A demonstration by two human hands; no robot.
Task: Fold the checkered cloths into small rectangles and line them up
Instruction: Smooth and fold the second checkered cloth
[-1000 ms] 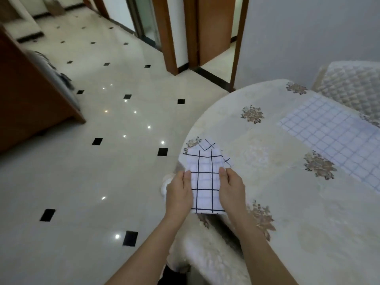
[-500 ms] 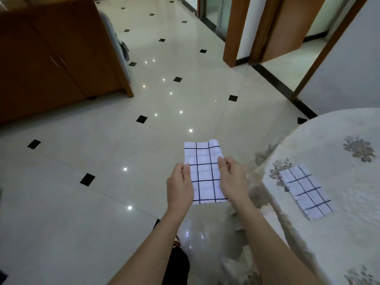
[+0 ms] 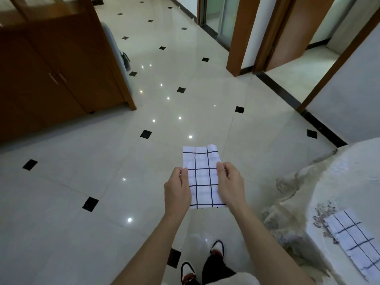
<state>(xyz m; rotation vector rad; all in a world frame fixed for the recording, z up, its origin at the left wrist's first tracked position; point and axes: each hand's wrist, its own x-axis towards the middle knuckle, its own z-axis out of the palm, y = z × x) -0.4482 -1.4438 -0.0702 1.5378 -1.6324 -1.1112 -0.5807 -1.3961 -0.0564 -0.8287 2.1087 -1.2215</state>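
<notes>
A white checkered cloth (image 3: 202, 175) with black grid lines, folded into a narrow rectangle, hangs flat in the air over the tiled floor. My left hand (image 3: 177, 191) pinches its left edge and my right hand (image 3: 230, 185) pinches its right edge. A second folded checkered cloth (image 3: 355, 242) lies on the round table (image 3: 349, 182) at the lower right, apart from both hands.
The table carries a cream floral tablecloth whose skirt (image 3: 287, 202) hangs to the right of my arms. A wooden cabinet (image 3: 57, 75) stands at the left. Door frames (image 3: 240, 36) rise at the back. My feet (image 3: 202, 262) show on the glossy floor below.
My view has swung left, away from the table, toward the floor. The held cloth stays between both hands, now off the table's edge. The second folded cloth has come into view at the right.
</notes>
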